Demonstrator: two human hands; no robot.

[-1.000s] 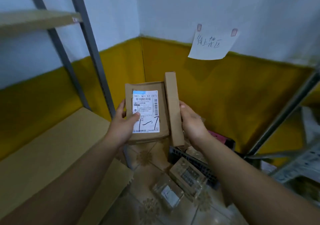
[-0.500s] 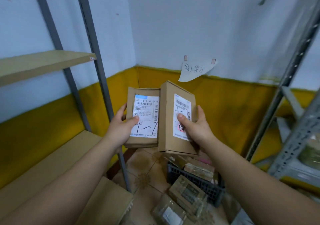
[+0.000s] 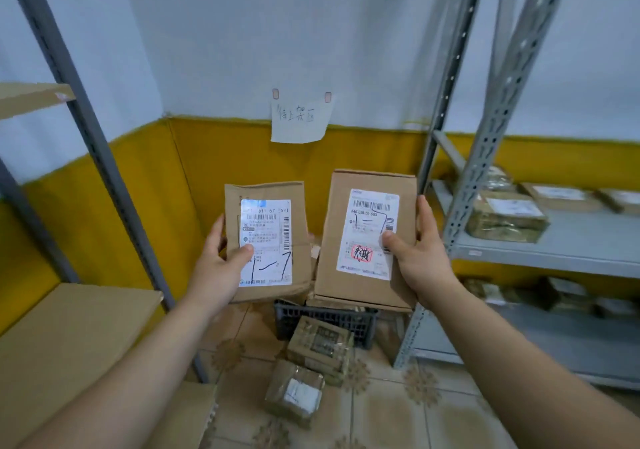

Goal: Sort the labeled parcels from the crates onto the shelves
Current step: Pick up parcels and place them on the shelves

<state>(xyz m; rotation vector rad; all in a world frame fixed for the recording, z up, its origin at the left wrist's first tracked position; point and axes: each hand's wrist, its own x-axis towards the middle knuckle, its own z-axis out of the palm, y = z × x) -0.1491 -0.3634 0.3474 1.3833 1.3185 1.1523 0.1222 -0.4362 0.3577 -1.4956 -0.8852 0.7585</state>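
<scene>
Left hand gripping flat parcel, right hand gripping taller box, fingers curled round both, now held apart

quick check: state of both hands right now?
Left hand: holding the parcel marked 1-7, thumb on its label.
Right hand: holding the parcel with the red stamp, thumb on its label.

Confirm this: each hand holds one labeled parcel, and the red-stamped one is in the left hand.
Wrong hand. The head view shows the red-stamped parcel in the right hand; the left hand holds the other parcel, marked in black pen. Each hand does hold one labeled parcel.
</scene>
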